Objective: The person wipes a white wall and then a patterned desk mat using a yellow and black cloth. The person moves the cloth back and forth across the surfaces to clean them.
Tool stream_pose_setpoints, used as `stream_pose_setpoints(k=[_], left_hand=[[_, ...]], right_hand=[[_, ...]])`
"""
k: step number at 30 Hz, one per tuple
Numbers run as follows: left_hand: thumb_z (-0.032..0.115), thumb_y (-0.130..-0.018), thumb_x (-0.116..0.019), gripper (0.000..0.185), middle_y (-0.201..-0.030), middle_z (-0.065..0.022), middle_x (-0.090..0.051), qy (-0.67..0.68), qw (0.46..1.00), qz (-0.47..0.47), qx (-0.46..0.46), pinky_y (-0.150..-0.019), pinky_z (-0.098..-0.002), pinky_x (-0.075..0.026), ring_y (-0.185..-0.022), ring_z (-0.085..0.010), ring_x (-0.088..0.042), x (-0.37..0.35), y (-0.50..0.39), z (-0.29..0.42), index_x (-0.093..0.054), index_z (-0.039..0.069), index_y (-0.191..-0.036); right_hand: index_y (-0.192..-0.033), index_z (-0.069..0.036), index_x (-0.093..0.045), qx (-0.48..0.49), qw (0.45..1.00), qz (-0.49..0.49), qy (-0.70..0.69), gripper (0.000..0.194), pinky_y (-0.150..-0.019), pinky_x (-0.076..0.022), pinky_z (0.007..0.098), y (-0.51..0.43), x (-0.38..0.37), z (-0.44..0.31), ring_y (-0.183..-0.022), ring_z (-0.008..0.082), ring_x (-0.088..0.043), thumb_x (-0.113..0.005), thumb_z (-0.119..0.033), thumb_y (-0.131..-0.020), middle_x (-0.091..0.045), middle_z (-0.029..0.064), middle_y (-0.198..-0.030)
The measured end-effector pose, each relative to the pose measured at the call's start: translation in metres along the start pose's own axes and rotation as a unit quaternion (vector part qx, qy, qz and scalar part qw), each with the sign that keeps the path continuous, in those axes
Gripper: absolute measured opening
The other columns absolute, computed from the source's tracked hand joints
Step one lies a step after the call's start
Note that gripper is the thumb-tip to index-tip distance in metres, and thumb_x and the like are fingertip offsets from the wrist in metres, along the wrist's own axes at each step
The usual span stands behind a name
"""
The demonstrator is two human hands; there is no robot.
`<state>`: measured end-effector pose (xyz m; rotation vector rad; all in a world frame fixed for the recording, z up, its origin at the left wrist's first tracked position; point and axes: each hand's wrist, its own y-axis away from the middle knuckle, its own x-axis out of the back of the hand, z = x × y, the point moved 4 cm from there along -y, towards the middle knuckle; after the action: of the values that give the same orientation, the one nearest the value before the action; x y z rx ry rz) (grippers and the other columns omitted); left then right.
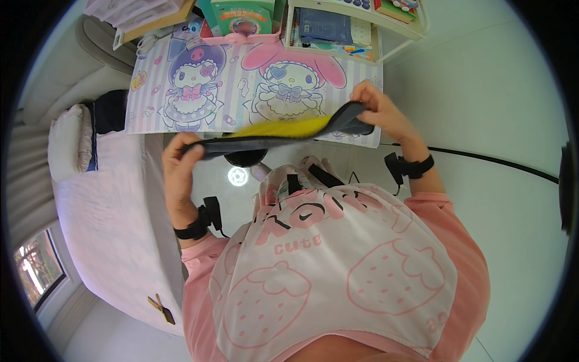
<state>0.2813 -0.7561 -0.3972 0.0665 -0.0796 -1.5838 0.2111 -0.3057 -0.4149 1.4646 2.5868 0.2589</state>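
A cloth (271, 140), grey on one face and yellow on the other with a dark edge, is stretched between my two hands at the near edge of the desk. My left hand (181, 163) pinches its left end between thumb and fingers. At its right end, which is bunched and folded, my right hand (380, 111) grips a dark corner, raised higher than the left. The yellow face is blurred. Below the cloth's right part lies the desk mat (194, 97), printed with cartoon characters. Each wrist wears a black strap with a small device.
At the desk's back stand a pink book holder (235, 38) with books and a white shelf rack (334, 52) holding notebooks. A white cable (147, 45) lies at the back left. Left is a bed (108, 217) with a pillow (68, 145) and a gold-and-black clip-like object (161, 309).
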Motion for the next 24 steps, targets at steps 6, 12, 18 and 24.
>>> stream_pose_setpoints(k=[6,12,18,24], left_hand=[[0.016,-0.095,-0.071,0.022,-0.099,0.0013,-0.069,0.054,0.982,0.168,0.074,-0.082,-0.0225,-0.045,-0.09,-0.0065,-0.059,-0.021,-0.041,0.005,-0.072,0.001,-0.111],[0.02,-0.095,-0.073,0.027,-0.089,-0.0001,-0.059,-0.023,0.999,0.007,0.026,-0.069,-0.026,-0.048,-0.079,-0.0102,-0.057,-0.148,-0.005,-0.006,-0.065,0.001,-0.114],[0.009,-0.091,-0.075,0.04,-0.104,-0.0067,-0.064,-0.03,0.997,-0.024,-0.073,-0.08,-0.0273,-0.051,-0.087,-0.0141,-0.062,-0.161,-0.004,-0.001,-0.058,0.002,-0.126],[0.002,-0.093,-0.064,0.02,-0.104,-0.0051,-0.065,-0.054,0.989,-0.104,-0.085,-0.089,-0.0265,-0.047,-0.096,-0.0132,-0.061,-0.146,-0.008,0.02,-0.067,0.001,-0.113]], right_hand=[[-0.117,-0.011,-0.057,-0.07,0.988,0.099,-0.097,0.033,-0.087,-0.049,0.0253,-0.021,-0.023,-0.031,-0.099,0.0124,-0.06,-0.073,-0.009,-0.088,-0.063,0.0035,-0.109],[-0.126,-0.01,-0.059,-0.093,0.97,0.104,-0.198,0.028,-0.09,-0.0523,0.0293,-0.027,-0.12,-0.009,-0.104,0.0139,-0.061,-0.064,-0.02,-0.1,-0.062,0.003,-0.111],[-0.147,-0.006,-0.048,-0.018,0.984,0.006,-0.179,0.045,-0.099,-0.0518,0.0348,-0.015,-0.141,-0.033,-0.113,0.0185,-0.064,-0.057,-0.017,-0.104,-0.067,0.0084,-0.119],[-0.139,-0.022,-0.062,0.209,0.873,0.131,0.42,0.066,-0.095,-0.0521,0.0362,-0.004,-0.103,-0.069,-0.104,0.0304,-0.067,-0.083,-0.026,-0.077,-0.072,0.0116,-0.109]])
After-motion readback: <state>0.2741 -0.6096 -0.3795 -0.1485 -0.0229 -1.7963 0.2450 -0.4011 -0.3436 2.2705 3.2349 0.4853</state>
